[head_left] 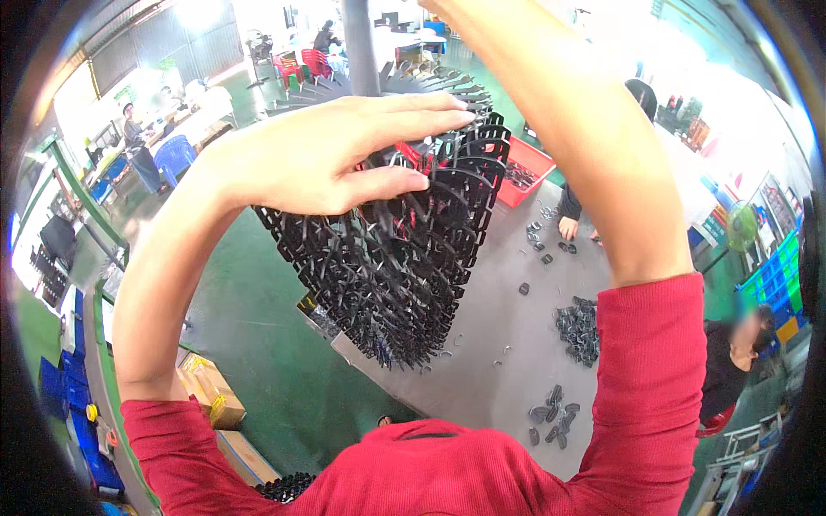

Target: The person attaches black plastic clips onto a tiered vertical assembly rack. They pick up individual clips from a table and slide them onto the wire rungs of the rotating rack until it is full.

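Observation:
A tall cluster of black, slotted, curved pieces (pixel 387 275) hangs in many tiers around an upright grey pole (pixel 361 52), tapering toward the bottom. Across its upper tiers lies my left hand (pixel 318 155), with its fingers stretched out and the thumb apart from them. The fingertips touch or nearly touch the black pieces, and I see nothing held in that hand. Something red (pixel 413 156) shows between the pieces by the thumb. My right forearm reaches up past the top edge, so the right hand is outside the picture.
Below the cluster stands a grey table (pixel 482 387) with piles of small black parts (pixel 578 331). A red tray (pixel 522 172) holds more dark parts. Another person's hand (pixel 569 228) rests at the table's right edge. Cardboard boxes (pixel 212 391) sit at lower left.

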A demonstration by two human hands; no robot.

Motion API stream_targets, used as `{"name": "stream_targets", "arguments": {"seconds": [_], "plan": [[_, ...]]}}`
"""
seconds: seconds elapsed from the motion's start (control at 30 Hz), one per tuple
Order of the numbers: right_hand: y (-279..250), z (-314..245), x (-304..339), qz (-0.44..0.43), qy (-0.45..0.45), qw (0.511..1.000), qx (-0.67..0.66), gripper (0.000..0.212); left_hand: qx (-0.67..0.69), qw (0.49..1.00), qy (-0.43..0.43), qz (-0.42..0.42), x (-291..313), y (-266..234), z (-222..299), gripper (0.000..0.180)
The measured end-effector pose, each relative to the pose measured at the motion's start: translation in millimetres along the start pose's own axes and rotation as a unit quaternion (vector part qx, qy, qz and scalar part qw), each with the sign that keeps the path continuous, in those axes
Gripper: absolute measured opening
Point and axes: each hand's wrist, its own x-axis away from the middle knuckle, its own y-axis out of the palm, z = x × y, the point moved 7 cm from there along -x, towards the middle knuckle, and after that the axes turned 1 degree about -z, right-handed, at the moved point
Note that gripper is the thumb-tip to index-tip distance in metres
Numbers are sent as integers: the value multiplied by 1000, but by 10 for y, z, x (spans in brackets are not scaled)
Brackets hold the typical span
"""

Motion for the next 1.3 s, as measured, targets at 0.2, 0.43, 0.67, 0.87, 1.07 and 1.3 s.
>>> {"name": "stream_targets", "arguments": {"seconds": [0.2, 0.43, 0.67, 0.87, 1.07, 1.3], "plan": [[-72, -174, 121, -82, 12, 988, 133, 32, 29, 999, -32, 1, -90, 15, 232, 58], [-468, -843, 1624, 50, -246, 939, 234, 33, 6, 997, -81, -8, -35, 51, 401, 56], [-639, -219, 2769, 208, -52, 894, 394, 12, -33, 997, -65, 12, -187, 40, 479, 53], [-557, -34, 2603, 183, -114, 874, 436, 11, -16, 996, -86, 3, -235, 45, 441, 52], [-616, 85, 2511, 177, -75, 896, 401, 8, -25, 997, -72, 12, -237, 69, 382, 51], [-692, 116, 2444, 171, -66, 932, 313, 6, -24, 996, -91, 12, -229, 93, 346, 52]]}}
